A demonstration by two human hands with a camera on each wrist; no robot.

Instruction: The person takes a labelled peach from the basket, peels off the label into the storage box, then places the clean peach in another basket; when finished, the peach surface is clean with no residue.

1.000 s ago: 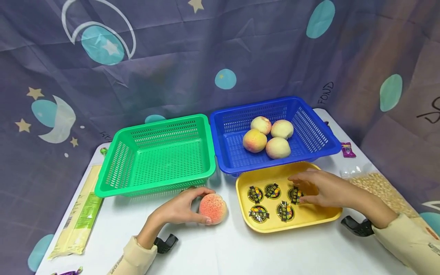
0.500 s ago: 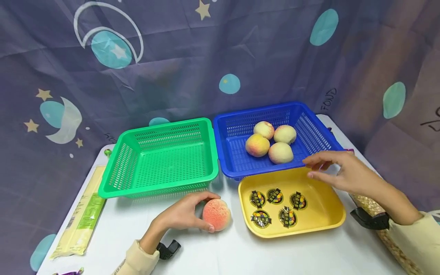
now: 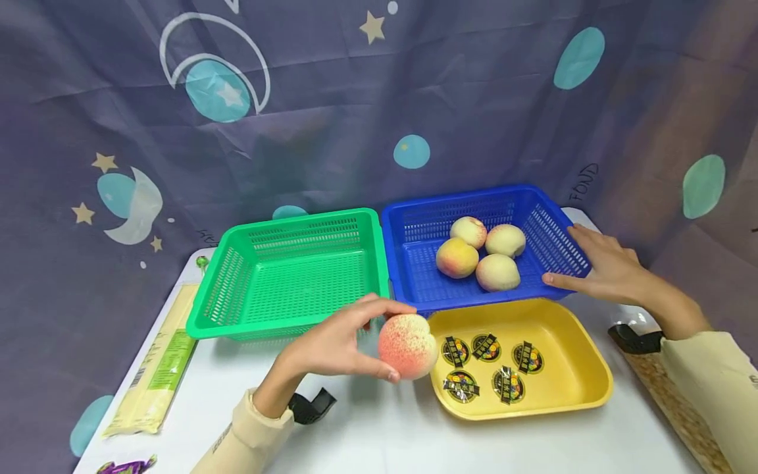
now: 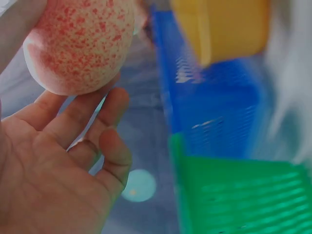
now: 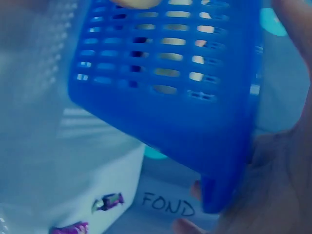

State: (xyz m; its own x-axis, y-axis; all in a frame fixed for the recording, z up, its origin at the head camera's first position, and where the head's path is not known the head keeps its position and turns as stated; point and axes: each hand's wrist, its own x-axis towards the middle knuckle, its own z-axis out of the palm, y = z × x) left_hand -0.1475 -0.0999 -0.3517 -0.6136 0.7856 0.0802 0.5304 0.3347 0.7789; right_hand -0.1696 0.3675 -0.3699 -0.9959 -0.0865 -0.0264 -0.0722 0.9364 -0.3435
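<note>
A red-speckled peach (image 3: pixel 408 347) is pinched between the thumb and fingers of my left hand (image 3: pixel 349 342), lifted above the white table. The left wrist view shows the same peach (image 4: pixel 80 46) against the fingers. At the right side of the blue basket (image 3: pixel 414 276), my right hand (image 3: pixel 616 270) spreads its thumb and fingers over the rim. Whether they press on it cannot be told. Several pale peaches (image 3: pixel 499 272) lie in this basket. Below it, a yellow tray (image 3: pixel 577 355) holds several round black stickers (image 3: pixel 508 385).
A green basket (image 3: pixel 304 283) stands left of the blue one. Along the left edge lie a long yellow packet (image 3: pixel 154 368) and a purple-wrapped candy (image 3: pixel 126 466). A bag of beige grains (image 3: pixel 681 401) is partly under the right sleeve. A patterned curtain (image 3: pixel 331 99) hangs behind.
My left hand has raised the peach off the table and moved it right, toward the yellow tray. My right hand has left the yellow tray and reached up to the blue basket's right rim.
</note>
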